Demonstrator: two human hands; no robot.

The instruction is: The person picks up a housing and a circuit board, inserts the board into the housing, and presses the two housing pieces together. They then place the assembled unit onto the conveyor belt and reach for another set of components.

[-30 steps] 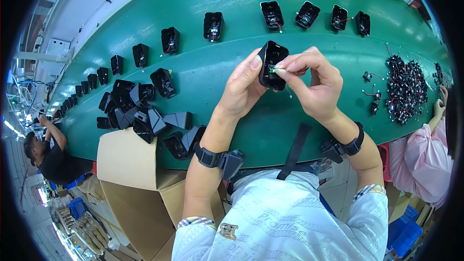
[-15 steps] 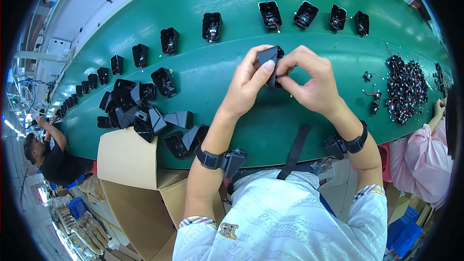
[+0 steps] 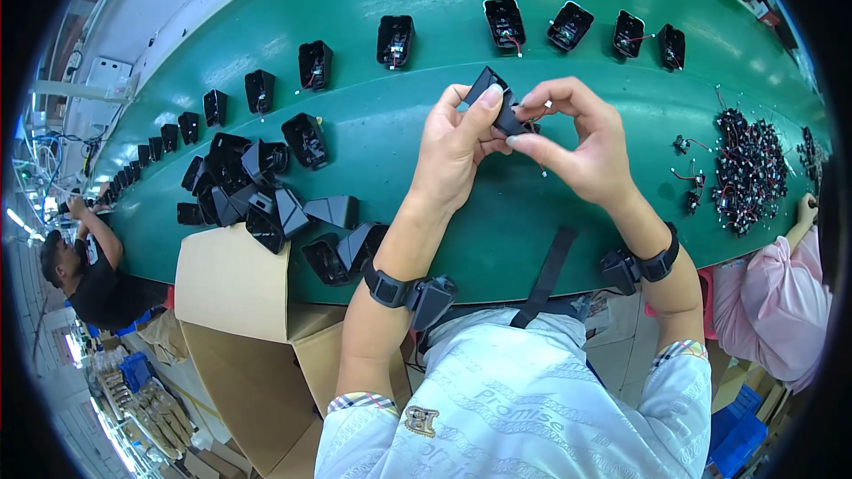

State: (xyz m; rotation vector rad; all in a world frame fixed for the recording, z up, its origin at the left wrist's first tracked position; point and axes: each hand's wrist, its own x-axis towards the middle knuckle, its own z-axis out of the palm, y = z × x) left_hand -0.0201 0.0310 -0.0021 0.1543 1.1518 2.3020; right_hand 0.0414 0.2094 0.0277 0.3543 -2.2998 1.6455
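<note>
My left hand (image 3: 446, 149) grips a black plastic housing (image 3: 508, 121) over the green table, thumb across its outer side. The housing is tilted, its open side toward my right hand (image 3: 587, 144). At that opening, my right fingers are closed around a small black wired part (image 3: 532, 127); thin wire ends stick out beside the fingertips. How far the part sits inside is hidden. To the left lies a heap of black housings (image 3: 232, 168). Farther right is a pile of small black parts with red and white wires (image 3: 747, 168).
A curved row of open black housings, one a wired housing (image 3: 504, 27), runs along the far side of the green table (image 3: 426, 239). An open cardboard box (image 3: 235, 279) stands at the near left edge. One person (image 3: 98, 279) works far left, another in pink (image 3: 772, 302) at right.
The housing has turned in my left hand, its upper end now leaning left. My right hand has shifted slightly right, with its fingers still at the opening.
</note>
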